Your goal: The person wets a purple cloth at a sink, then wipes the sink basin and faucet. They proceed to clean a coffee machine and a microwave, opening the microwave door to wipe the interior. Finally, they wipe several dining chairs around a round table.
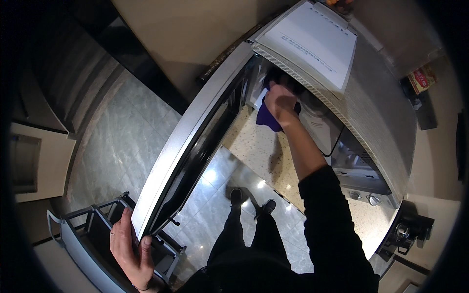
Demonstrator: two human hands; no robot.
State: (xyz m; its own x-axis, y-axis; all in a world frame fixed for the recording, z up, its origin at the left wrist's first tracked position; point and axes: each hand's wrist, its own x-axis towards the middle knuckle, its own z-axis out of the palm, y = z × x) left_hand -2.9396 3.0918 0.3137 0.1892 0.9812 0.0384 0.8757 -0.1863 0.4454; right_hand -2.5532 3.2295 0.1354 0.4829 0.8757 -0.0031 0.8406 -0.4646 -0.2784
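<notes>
A microwave oven (pixel 366 190) stands on a speckled stone counter (pixel 245 135) with its door (pixel 183 139) swung wide toward the left. My left hand (pixel 133 249) grips the free end of that door, thumb on the inner side and fingers on the outer. Just inside the oven's opening, close to the hinge side, my right hand (pixel 281 102) holds a bunched purple cloth (pixel 269 119). The cloth hangs below my fingers; my fingertips and its far part are in shadow. Two round knobs (pixel 374 199) sit on the oven's control panel.
A printed paper sheet (pixel 311 40) lies on the textured oven cover (pixel 377 102). A dark cord (pixel 335 144) hangs by the opening. A grey rolling rack (pixel 80 241) stands at lower left. At right are a red-yellow packet (pixel 421 79) and a black appliance (pixel 410 230). Tiled floor (pixel 121 121) lies below.
</notes>
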